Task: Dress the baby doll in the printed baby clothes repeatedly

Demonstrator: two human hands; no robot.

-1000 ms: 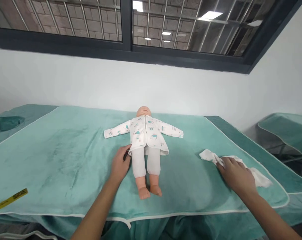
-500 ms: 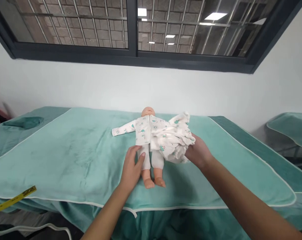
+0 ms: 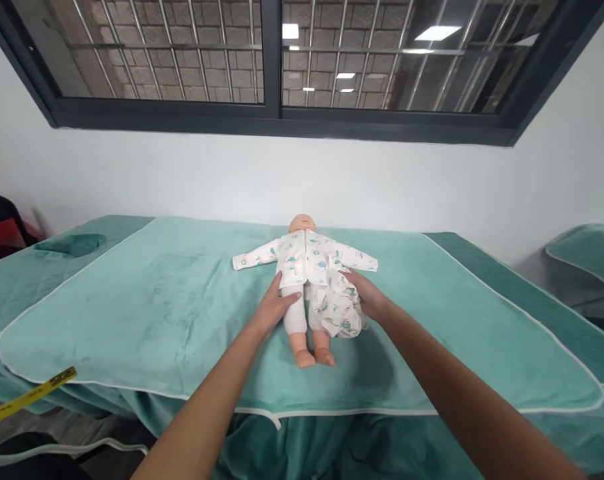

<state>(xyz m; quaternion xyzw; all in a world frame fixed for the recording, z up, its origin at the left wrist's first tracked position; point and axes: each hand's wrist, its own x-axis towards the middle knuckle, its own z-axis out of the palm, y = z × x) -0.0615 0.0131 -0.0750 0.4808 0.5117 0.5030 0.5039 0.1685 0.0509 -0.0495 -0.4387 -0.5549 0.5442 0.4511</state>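
A baby doll (image 3: pixel 304 223) lies on its back with its head toward the wall. It wears a white, green-printed long-sleeved shirt (image 3: pixel 295 257) and white leggings (image 3: pixel 295 313). Its feet are bare and both sleeves stretch sideways. My left hand (image 3: pixel 273 303) rests at one hip, index finger and thumb spread, the thumb lying over the thigh. At the other hip, my right hand (image 3: pixel 365 291) is closed on a bunched printed garment (image 3: pixel 343 310), which covers part of that leg. What kind of garment this is stays hidden in its folds.
A light green sheet (image 3: pixel 182 320) with white piping covers the bed, over a darker green spread (image 3: pixel 482 267) that has a hole at the left. A yellow strap (image 3: pixel 32 397) pokes in at lower left. Behind stand a white wall (image 3: pixel 207 177) and a barred window (image 3: pixel 222 67).
The bunched garment has come down and left against the leg, with my right hand moving along. The sleeve it covered now shows. My left hand has shifted slightly up along the hip.
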